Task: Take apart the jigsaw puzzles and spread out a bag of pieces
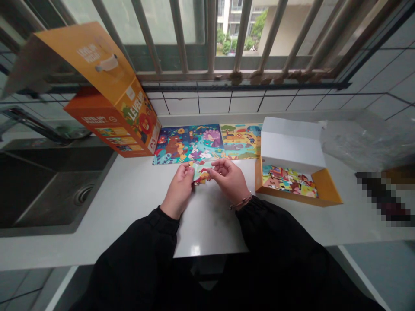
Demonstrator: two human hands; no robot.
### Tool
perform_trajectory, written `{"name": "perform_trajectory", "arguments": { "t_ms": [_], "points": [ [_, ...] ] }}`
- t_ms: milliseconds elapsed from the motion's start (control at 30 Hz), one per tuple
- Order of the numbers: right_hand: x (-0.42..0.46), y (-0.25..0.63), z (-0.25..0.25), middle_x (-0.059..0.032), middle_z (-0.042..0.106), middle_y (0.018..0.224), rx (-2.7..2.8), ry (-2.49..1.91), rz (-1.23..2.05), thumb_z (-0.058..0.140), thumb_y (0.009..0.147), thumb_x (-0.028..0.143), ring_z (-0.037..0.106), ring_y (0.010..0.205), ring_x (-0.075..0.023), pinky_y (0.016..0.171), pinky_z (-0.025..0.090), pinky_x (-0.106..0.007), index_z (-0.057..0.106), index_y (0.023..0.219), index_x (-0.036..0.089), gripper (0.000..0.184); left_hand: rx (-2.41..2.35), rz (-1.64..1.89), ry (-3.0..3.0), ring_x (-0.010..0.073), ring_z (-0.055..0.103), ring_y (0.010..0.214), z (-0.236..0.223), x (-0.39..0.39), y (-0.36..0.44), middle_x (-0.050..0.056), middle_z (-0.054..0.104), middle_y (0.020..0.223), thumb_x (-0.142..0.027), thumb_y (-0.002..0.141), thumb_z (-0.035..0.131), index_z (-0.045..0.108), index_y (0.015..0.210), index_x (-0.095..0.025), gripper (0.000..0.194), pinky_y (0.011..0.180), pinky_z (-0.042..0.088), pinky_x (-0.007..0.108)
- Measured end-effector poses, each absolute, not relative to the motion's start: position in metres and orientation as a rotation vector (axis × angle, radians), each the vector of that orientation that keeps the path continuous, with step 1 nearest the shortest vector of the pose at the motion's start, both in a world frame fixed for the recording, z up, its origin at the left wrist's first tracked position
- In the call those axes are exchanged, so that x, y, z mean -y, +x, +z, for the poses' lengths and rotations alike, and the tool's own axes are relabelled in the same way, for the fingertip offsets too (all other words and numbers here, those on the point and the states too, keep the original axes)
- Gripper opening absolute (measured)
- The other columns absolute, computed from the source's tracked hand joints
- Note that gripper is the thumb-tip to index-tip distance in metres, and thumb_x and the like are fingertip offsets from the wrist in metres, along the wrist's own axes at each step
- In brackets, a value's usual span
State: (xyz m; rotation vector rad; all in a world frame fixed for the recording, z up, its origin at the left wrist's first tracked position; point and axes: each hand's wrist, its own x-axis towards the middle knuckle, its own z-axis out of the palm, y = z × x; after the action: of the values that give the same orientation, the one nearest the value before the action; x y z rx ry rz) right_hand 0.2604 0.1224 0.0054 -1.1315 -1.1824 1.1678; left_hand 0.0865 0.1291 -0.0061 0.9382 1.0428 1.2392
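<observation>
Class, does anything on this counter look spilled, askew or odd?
One oddity: a blocky, pixelated patch at the right hides whatever lies there. Crumpled clear plastic behind it looks untidy; loose puzzle pieces sit inside the open box, unspilled.

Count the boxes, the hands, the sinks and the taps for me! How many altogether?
Boxes: 2 (the tall orange box and the low box with puzzle pieces inside)
Hands: 2 (the left hand and the right hand)
Sinks: 1 (the dark sink)
Taps: 1 (the metal tap)
Total: 6
</observation>
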Motion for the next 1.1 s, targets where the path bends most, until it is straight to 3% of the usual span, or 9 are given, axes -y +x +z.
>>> {"name": "perform_trajectory", "arguments": {
  "t_ms": [167,300,467,533,633,733,900,1100],
  "points": [
    [-0.120,0.257,0.001,-0.0025,0.069,0.092,1.413,-1.280,0.911,0.083,0.087,0.048,0.062,0.077,-0.0175,0.075,0.056,-0.032,0.067,0.107,0.023,0.035,-1.098,1.221,1.131,0.0193,0.071,0.097,-0.007,-0.117,0.101,0.006,0.075,0.109,-0.065,0.101,0.065,0.070,0.116,-0.024,0.044,0.085,0.058,0.027],
    [-0.120,0.254,-0.003,-0.0090,0.065,0.121,1.342,-1.331,0.910,0.086,0.081,0.051,0.066,0.088,-0.0183,0.080,0.058,-0.033,0.057,0.131,0.022,0.065,-1.172,1.327,1.148,0.0188,0.070,0.091,-0.005,-0.116,0.112,0.004,0.073,0.098,-0.061,0.103,0.064,0.068,0.109,-0.024,0.037,0.085,0.056,0.027],
    [-0.114,0.247,0.002,-0.0102,0.072,0.127,1.570,-1.178,1.006,0.065,0.097,0.037,0.071,0.111,-0.0238,0.101,0.056,-0.038,0.060,0.131,0.022,0.037,-1.163,1.434,1.059,0.0197,0.068,0.086,0.002,-0.112,0.125,0.004,0.070,0.095,-0.060,0.103,0.064,0.069,0.106,-0.025,0.035,0.080,0.056,0.028],
    [-0.108,0.247,0.008,-0.0098,0.073,0.129,1.588,-1.170,0.957,0.064,0.098,0.034,0.072,0.115,-0.0256,0.102,0.056,-0.040,0.060,0.132,0.024,0.035,-1.151,1.428,1.063,0.0203,0.068,0.086,0.004,-0.110,0.128,0.004,0.070,0.096,-0.063,0.103,0.063,0.069,0.109,-0.026,0.038,0.078,0.055,0.028],
    [-0.093,0.256,0.022,-0.0098,0.077,0.121,1.574,-1.209,0.886,0.066,0.102,0.043,0.075,0.108,-0.0278,0.096,0.059,-0.042,0.061,0.130,0.026,0.033,-1.137,1.447,1.131,0.0214,0.069,0.098,0.006,-0.109,0.125,0.007,0.071,0.108,-0.066,0.105,0.057,0.068,0.119,-0.026,0.044,0.081,0.055,0.029],
    [-0.072,0.282,0.038,-0.0125,0.076,0.121,1.507,-1.335,0.519,0.067,0.104,0.048,0.074,0.107,-0.0293,0.096,0.059,-0.044,0.062,0.130,0.025,0.034,-1.148,1.455,1.173,0.0220,0.068,0.109,0.002,-0.115,0.119,0.009,0.071,0.116,-0.068,0.106,0.053,0.068,0.120,-0.025,0.048,0.086,0.054,0.029],
    [-0.044,0.363,0.049,-0.0156,0.072,0.123,1.437,-1.656,-0.213,0.062,0.106,0.048,0.068,0.114,-0.0336,0.101,0.053,-0.050,0.065,0.134,0.022,0.038,-1.142,1.376,0.971,0.0184,0.068,0.090,-0.011,-0.130,0.111,0.007,0.072,0.098,-0.069,0.104,0.054,0.071,0.104,-0.021,0.052,0.072,0.052,0.026],
    [-0.032,0.423,0.035,-0.0210,0.067,0.128,1.738,-1.859,-0.304,0.061,0.104,0.051,0.061,0.120,-0.0373,0.104,0.049,-0.052,0.063,0.143,0.015,0.053,-1.112,1.320,1.007,0.0163,0.065,0.079,-0.014,-0.132,0.113,0.004,0.069,0.086,-0.067,0.101,0.060,0.068,0.094,-0.019,0.049,0.067,0.050,0.025]
  ]
}}
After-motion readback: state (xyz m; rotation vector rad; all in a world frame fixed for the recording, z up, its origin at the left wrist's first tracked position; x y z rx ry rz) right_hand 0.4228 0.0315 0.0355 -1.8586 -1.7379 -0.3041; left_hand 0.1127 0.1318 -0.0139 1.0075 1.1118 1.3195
